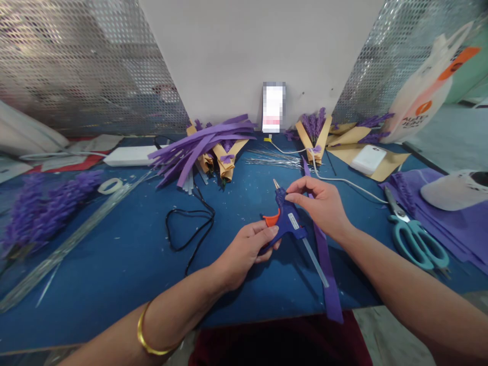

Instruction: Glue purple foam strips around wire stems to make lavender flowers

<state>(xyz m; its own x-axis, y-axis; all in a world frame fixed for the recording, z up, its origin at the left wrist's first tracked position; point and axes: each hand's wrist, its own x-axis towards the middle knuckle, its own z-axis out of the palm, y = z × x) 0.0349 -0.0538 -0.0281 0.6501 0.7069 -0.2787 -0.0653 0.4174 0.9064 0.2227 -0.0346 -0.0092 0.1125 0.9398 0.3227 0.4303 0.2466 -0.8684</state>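
My left hand (244,250) is wrapped round the grip of a blue glue gun (286,219) with an orange trigger, nozzle pointing away, a clear glue stick (314,263) jutting from its back. My right hand (321,203) pinches a long purple paper strip (326,264) just beside the gun's barrel; the strip runs down over the blue table (114,264) and past its front edge. A gold bangle sits on my left wrist.
Teal scissors (414,235) lie at right on purple sheets. A pile of purple strips (202,145) and paper-wrapped purple flowers (314,129) stand at the back, thin wires (274,160) between them. The gun's black cord (190,229) loops at the centre left. Purple flower sprigs (41,206) and tape lie left.
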